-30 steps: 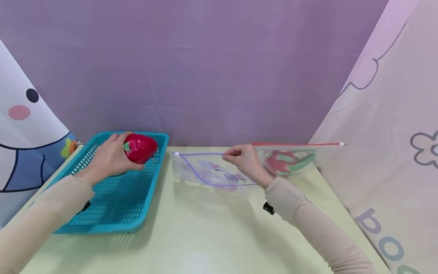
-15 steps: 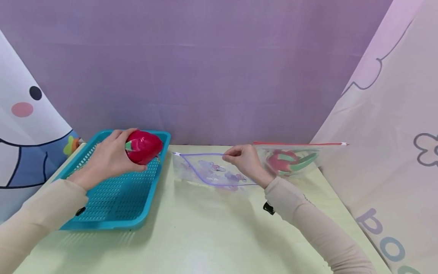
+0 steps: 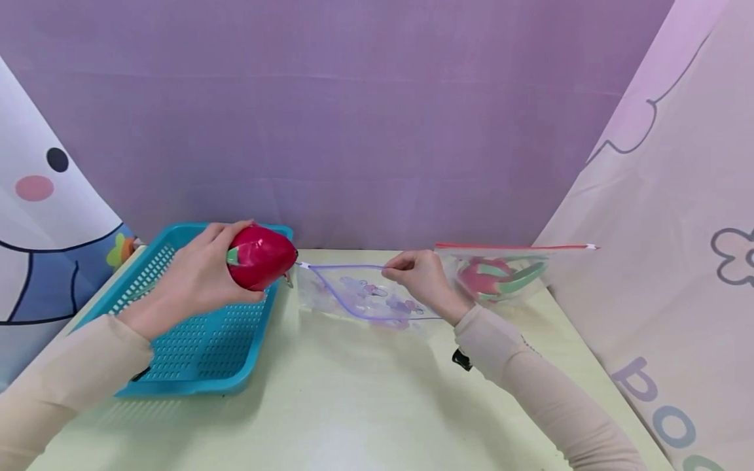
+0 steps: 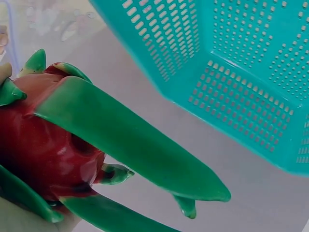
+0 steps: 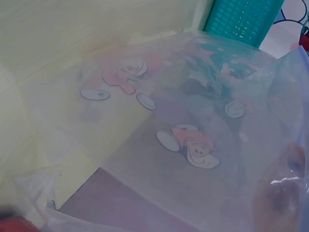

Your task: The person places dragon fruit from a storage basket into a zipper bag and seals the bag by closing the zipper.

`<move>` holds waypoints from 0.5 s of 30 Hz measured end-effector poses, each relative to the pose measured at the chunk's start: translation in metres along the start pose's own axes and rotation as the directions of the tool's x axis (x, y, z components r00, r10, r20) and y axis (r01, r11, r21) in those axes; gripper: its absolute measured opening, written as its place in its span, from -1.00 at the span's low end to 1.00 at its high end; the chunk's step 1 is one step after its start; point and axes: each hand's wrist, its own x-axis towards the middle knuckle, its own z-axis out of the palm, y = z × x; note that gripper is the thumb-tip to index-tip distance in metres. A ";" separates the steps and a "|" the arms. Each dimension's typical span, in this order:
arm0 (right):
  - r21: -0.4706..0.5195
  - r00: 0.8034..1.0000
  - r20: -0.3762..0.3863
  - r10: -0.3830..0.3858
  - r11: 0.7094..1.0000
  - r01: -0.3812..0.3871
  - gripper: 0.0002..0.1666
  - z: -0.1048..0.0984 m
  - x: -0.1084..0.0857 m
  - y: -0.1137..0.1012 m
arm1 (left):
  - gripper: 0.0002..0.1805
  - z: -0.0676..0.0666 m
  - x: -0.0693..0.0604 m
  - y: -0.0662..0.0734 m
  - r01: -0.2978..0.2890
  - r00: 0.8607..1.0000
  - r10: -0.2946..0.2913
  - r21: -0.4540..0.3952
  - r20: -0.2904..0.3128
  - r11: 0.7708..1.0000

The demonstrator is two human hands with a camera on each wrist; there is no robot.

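Note:
My left hand (image 3: 197, 278) grips a glossy red artificial dragon fruit (image 3: 262, 257) above the right rim of the turquoise basket (image 3: 254, 366). In the left wrist view the dragon fruit (image 4: 46, 140) shows long green leaf-like scales. With thumb and fingers my right hand (image 3: 425, 281) pinches the top edge of a clear zipper bag (image 3: 353, 297) with a purple seal and printed cartoon figures. The bag's mouth gapes, its front edge sagging. In the right wrist view the bag (image 5: 159, 116) fills most of the picture. The dragon fruit's tip is beside the bag's white slider.
Behind my right wrist stands a second clear bag (image 3: 501, 278) with a red seal and a red-and-green object inside. A pale yellow table (image 3: 336, 392) lies beneath. Purple cloth (image 3: 365, 131) hangs behind, and printed cloths flank both sides.
My left hand has carried the dragon fruit rightward, from over the basket to its right rim near the purple-sealed bag. The right hand has kept its hold on the bag in place.

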 end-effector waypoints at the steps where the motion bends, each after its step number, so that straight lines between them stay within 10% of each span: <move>1: 0.003 1.000 0.000 0.003 1.000 -0.003 -0.92 0.000 0.000 0.000 | 0.20 0.000 -0.001 0.002 -0.006 1.000 0.006 -0.003 -0.002 1.000; 15: -0.003 1.000 0.003 0.010 1.000 -0.010 -0.93 0.006 0.003 0.003 | 0.17 -0.002 -0.003 0.030 -0.085 0.995 0.084 -0.015 -0.053 0.996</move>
